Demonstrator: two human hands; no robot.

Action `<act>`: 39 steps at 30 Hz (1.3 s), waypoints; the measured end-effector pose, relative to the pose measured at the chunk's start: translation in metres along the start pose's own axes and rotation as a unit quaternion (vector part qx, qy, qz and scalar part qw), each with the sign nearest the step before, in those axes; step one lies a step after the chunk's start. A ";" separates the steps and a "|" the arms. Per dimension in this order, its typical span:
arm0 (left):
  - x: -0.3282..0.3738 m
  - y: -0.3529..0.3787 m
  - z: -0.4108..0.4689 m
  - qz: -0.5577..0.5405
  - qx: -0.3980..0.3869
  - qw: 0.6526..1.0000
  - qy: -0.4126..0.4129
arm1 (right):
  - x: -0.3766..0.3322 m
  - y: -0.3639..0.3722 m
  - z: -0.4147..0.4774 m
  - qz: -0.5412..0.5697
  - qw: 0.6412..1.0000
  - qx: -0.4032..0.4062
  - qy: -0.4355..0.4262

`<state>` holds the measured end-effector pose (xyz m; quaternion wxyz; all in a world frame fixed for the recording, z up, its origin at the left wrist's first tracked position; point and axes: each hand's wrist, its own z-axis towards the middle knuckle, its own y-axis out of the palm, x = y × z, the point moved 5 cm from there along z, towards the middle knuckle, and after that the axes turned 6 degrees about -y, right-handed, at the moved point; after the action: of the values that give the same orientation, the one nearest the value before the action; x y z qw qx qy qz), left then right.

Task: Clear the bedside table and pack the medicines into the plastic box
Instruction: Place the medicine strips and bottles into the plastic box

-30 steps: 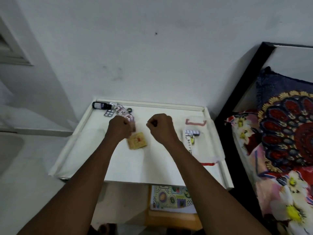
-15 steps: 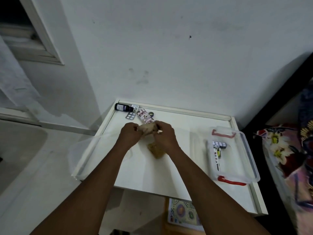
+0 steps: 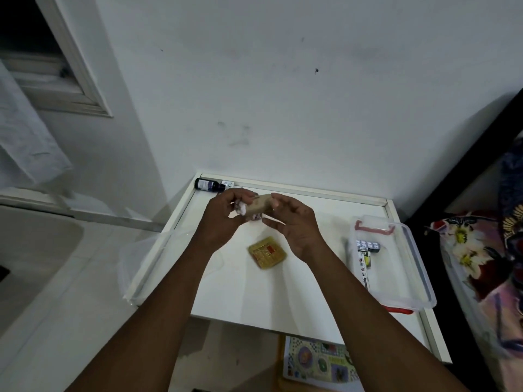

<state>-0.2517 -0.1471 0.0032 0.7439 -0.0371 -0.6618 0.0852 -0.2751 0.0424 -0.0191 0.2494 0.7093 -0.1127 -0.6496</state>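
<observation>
Above the white bedside table point(image 3: 243, 292) both hands hold a small tan medicine box point(image 3: 259, 206). My left hand point(image 3: 223, 219) grips its left end, where something white shows at the fingers. My right hand point(image 3: 294, 224) pinches its right end. A yellow blister pack point(image 3: 267, 252) lies on the table below the hands. A dark bottle point(image 3: 209, 185) lies on its side at the back left corner, a blister strip point(image 3: 228, 183) beside it. The clear plastic box point(image 3: 402, 275) with red clips stands at the right, holding a few medicine packs point(image 3: 367, 247).
A clear lid point(image 3: 133, 267) lies over the table's left edge. A bed with a flowered cover point(image 3: 481, 267) stands close on the right. A patterned board point(image 3: 319, 363) lies on the shelf under the table. The wall stands right behind the table.
Both hands have come together and lifted the tan box off the table toward the back. The yellow pack beneath them is now uncovered. The view has swung left.
</observation>
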 end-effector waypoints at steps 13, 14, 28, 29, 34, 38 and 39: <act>0.005 0.002 0.010 0.005 0.003 1.000 -0.004 | 0.029 0.015 -0.004 0.062 0.992 -0.001 0.111; -0.001 -0.003 0.011 0.002 0.017 1.000 -0.025 | 0.027 0.008 -0.002 -0.008 0.995 0.015 0.097; -0.034 -0.031 0.007 0.044 0.153 0.968 -0.195 | 0.044 0.036 0.069 -0.643 0.764 0.051 -0.019; -0.032 -0.030 0.007 0.042 0.150 0.969 -0.195 | 0.041 0.034 0.068 -0.615 0.786 0.066 -0.011; -0.013 -0.004 0.008 -0.029 0.088 0.981 -0.173 | -0.018 -0.001 0.015 -0.332 0.933 0.140 -0.005; 0.023 0.070 0.003 -0.220 -0.053 0.960 -0.162 | -0.057 -0.042 -0.064 0.073 0.986 0.138 0.052; 0.033 0.095 0.000 -0.259 -0.088 0.947 -0.166 | -0.065 -0.055 -0.084 0.095 0.985 0.138 0.049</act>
<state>-0.2557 -0.0483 0.0200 0.6136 0.0851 -0.7677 -0.1640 -0.2110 0.1380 0.0123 0.2148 0.7539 -0.2556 -0.5658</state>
